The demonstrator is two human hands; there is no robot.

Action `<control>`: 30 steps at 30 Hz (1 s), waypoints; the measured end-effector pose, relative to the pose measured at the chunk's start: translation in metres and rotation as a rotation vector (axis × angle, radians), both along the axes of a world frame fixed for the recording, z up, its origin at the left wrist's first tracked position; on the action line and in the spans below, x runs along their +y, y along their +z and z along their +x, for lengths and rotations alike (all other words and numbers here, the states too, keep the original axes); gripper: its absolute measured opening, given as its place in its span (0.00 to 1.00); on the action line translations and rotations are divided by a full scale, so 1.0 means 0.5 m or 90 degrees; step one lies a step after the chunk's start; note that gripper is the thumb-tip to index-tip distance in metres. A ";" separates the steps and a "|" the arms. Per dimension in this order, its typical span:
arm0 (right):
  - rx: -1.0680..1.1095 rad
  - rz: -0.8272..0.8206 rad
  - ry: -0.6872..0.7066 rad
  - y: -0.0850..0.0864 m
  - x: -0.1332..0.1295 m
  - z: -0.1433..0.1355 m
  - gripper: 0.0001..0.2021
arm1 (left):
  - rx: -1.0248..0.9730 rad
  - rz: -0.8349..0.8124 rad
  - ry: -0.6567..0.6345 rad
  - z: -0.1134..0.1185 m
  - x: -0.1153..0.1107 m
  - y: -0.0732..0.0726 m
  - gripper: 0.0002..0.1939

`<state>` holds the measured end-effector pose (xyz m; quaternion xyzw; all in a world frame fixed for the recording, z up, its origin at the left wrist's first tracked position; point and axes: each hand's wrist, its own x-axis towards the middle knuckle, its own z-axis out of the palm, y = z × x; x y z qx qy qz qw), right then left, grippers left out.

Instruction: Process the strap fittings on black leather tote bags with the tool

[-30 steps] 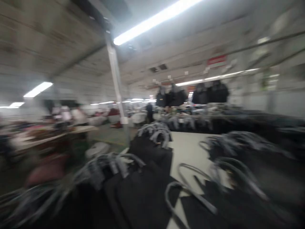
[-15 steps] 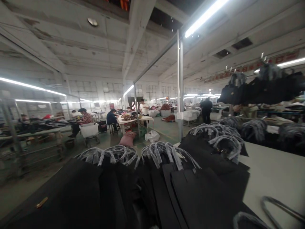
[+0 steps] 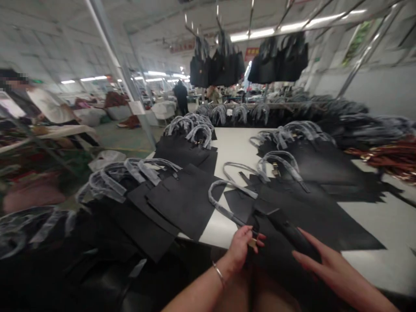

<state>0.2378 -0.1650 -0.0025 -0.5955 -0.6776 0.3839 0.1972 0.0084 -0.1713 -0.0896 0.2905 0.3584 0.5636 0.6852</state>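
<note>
My left hand [image 3: 241,246], with a bracelet at the wrist, is closed at the lower end of a plastic-wrapped bag handle [image 3: 224,211]. A small gold-coloured piece [image 3: 252,243] shows between its fingers. On the right, my right hand [image 3: 329,260] holds the curled edge of a black bag panel [image 3: 276,242], thumb on one side and fingers on the other. This panel lies over the near table edge, partly hidden by my hands. Just beyond lies another black panel [image 3: 312,208] with a wrapped handle and a gold clasp.
Stacks of black panels with wrapped handles [image 3: 182,195] cover the left of the white table [image 3: 227,141]. More lie at the right, near brown straps [image 3: 393,158]. Finished black bags [image 3: 224,65] hang overhead. A metal post [image 3: 113,56] rises at left. A person in white [image 3: 52,106] stands beyond.
The view has swung right and down toward the table. Both my hands, out of sight before, now appear on the black panel and handle.
</note>
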 end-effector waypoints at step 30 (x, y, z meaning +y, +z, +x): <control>0.053 -0.157 0.056 0.057 -0.038 -0.030 0.41 | 0.102 -0.054 0.075 0.010 -0.011 0.034 0.18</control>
